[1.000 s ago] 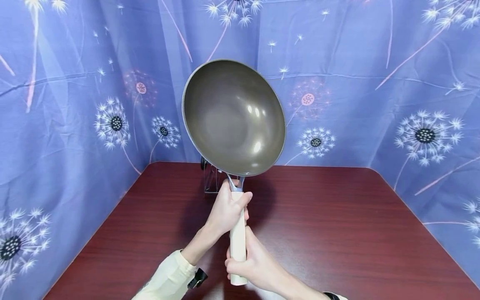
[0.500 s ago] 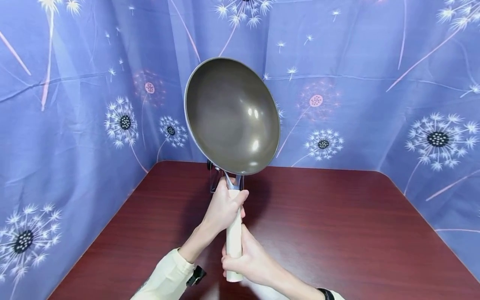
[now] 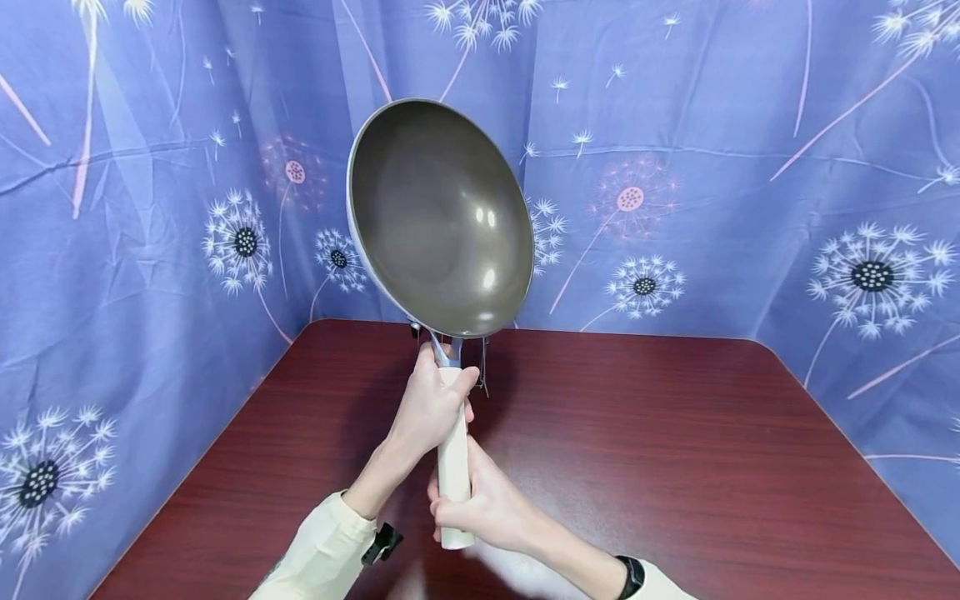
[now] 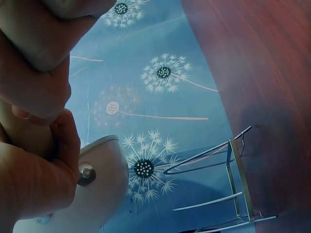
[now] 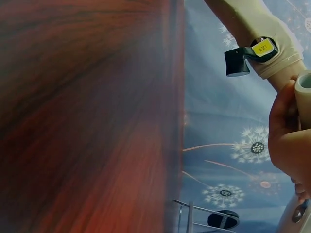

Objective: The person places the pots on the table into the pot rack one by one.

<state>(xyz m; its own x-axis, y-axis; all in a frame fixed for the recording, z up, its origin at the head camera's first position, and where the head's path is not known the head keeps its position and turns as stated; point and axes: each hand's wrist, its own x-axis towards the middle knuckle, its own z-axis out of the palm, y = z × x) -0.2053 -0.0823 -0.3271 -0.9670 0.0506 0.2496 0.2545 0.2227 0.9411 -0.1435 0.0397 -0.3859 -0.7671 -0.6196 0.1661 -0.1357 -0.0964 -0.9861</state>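
A deep frying pan (image 3: 442,221) with a dark inside and a cream handle (image 3: 453,467) is held up over the table, its bowl tilted toward the head camera. My left hand (image 3: 431,404) grips the handle near its metal neck, thumb laid across the front. Lower down, my right hand (image 3: 487,504) wraps the handle close to its end. In the left wrist view, curled fingers cover part of the handle, and the pan's pale outside (image 4: 104,179) shows a rivet. The right wrist view catches the handle's hollow end (image 5: 303,87) beside the right hand (image 5: 291,150).
Behind the pan, a thin metal wire rack (image 4: 238,179) stands on the dark red wooden table (image 3: 675,450), mostly hidden in the head view. A blue curtain (image 3: 720,208) with dandelion prints surrounds the table's back and sides. A black camera mount (image 5: 238,60) sits on the left wrist.
Both hands have moved slightly left and up with the pan. The bowl has turned a little, so it looks narrower, and more of the rack shows to the right of the handle.
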